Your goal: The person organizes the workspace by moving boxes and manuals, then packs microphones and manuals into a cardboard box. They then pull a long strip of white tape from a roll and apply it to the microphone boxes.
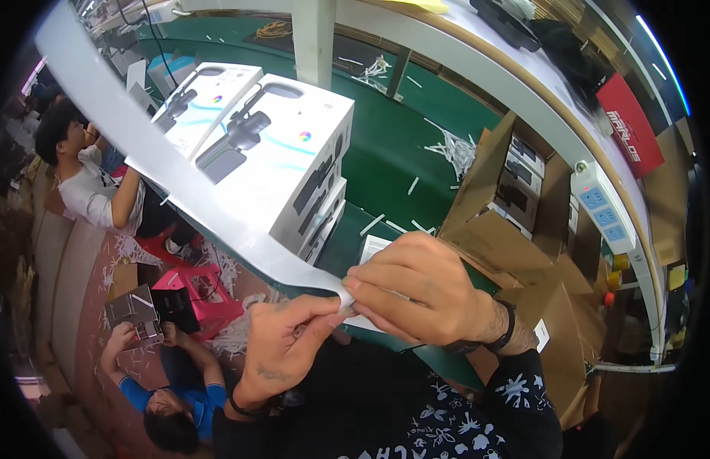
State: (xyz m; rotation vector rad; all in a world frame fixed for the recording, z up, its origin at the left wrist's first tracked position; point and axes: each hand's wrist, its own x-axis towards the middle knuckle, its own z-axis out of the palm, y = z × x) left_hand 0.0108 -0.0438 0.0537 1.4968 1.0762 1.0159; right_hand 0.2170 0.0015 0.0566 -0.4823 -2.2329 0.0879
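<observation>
White and glossy, a long strip [179, 180] arcs from the upper left, passing in front of the stacked product boxes [255, 183], down to the hands near the middle of the view. The left hand [287, 344] pinches its near end between thumb and forefinger; the right hand [420, 294] meets it there, its fingers closed together on the same end, which is bent at the pinch. The strip is in hand but not yet laid on anything, and whether its end is being peeled, folded or torn cannot be told. The stacked boxes look closed on the green tabletop [381, 172], and similar ones sit inside an open cardboard carton [473, 206] whose flaps are unsealed, so packing appears unfinished. Loose paper scraps [456, 153] lie beside it.
</observation>
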